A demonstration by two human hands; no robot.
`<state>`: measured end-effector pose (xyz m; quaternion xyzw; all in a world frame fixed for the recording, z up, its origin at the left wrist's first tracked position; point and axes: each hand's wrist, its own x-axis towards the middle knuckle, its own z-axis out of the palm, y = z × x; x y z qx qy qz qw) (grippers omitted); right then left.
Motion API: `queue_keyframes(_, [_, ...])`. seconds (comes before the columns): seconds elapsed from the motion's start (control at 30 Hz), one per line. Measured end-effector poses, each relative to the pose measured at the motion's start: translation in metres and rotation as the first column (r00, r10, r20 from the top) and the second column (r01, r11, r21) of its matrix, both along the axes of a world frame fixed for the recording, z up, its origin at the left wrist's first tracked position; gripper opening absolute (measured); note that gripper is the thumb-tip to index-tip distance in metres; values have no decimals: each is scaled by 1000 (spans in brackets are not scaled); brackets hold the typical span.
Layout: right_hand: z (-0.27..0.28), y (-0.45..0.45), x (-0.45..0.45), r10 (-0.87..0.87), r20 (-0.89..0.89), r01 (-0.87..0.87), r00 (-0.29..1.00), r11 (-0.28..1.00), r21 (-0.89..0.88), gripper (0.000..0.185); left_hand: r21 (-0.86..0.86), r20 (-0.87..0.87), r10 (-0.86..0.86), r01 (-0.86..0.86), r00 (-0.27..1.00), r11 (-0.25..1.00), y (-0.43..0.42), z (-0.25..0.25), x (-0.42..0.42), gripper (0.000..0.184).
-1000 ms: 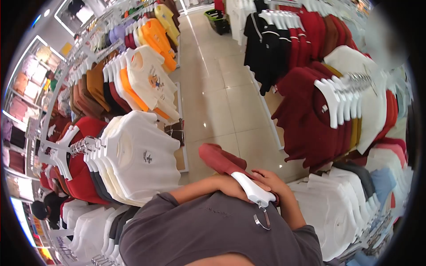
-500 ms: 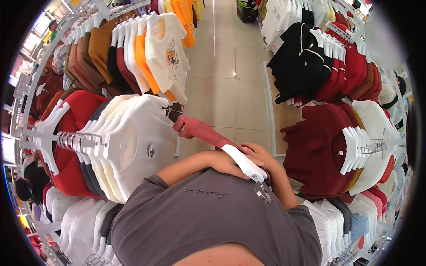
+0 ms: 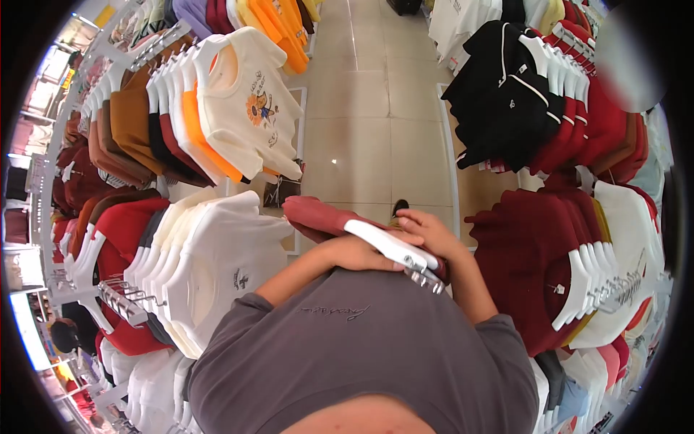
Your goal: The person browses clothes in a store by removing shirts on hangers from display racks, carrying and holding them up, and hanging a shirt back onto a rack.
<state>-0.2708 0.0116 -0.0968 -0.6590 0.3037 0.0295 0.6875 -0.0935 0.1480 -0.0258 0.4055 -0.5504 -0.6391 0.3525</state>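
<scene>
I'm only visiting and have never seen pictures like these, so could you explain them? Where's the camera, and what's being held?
There's no robot here, only a person's bare left hand and right hand. One camera, worn on that person's head, looks forward and down, so the grey shirt at the bottom is the wearer's own. Together the hands hold a reddish garment on a white hanger; exactly how the fingers grip is partly hidden. Instead of a worktop, you see a tiled floor, with white shirts hanging to its left and dark red garments to its right.
</scene>
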Motion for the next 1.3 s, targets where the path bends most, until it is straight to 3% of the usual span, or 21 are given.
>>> queue_keyframes(0.1, [16,-54,13,-19,31,20,999,1000,-18,46,27,-2,111,-111,994,993,-41,-1,11,54])
queue_keyframes(0.2, [40,-110,19,-37,84,51,996,983,-174,40,9,-22,295,-295,955,956,-83,3,22,50])
queue_keyframes(0.27, [50,-145,18,-104,57,111,993,984,-143,40,64,1,408,-407,913,911,-109,8,31,47])
queue_keyframes(0.33, [58,-175,12,-110,88,127,990,968,-215,39,35,-7,508,-508,861,861,-138,27,35,54])
queue_keyframes(0.47, [52,-220,-2,-225,49,228,973,969,-89,38,-29,-172,653,-666,738,745,-184,7,54,62])
queue_keyframes(0.57, [57,-242,1,-270,197,288,943,955,-73,38,-26,-192,665,-681,721,731,-207,7,65,59])
queue_keyframes(0.73, [36,-269,24,-321,242,339,916,940,-35,40,10,-219,681,-697,699,717,-226,-1,80,54])
queue_keyframes(0.9, [11,-297,64,-376,276,367,885,926,87,41,60,-73,646,-643,760,763,-257,9,110,63])
queue_keyframes(1.0, [6,-320,90,-383,51,380,922,923,65,43,112,-117,614,-604,781,790,-285,-5,140,64])
queue_keyframes(1.07, [0,-334,115,-381,112,363,918,919,157,45,189,-146,611,-584,778,789,-306,-5,166,62])
queue_keyframes(1.17, [-20,-362,158,-367,119,384,923,902,-195,46,103,-149,574,-565,805,819,-346,-13,214,50])
queue_keyframes(1.2, [-1,-370,177,-344,64,350,937,918,-187,46,79,-184,580,-576,794,814,-357,-22,228,42])
queue_keyframes(1.3, [45,-390,234,-292,-23,282,956,941,-188,47,174,-30,558,-545,829,820,-384,-5,271,39])
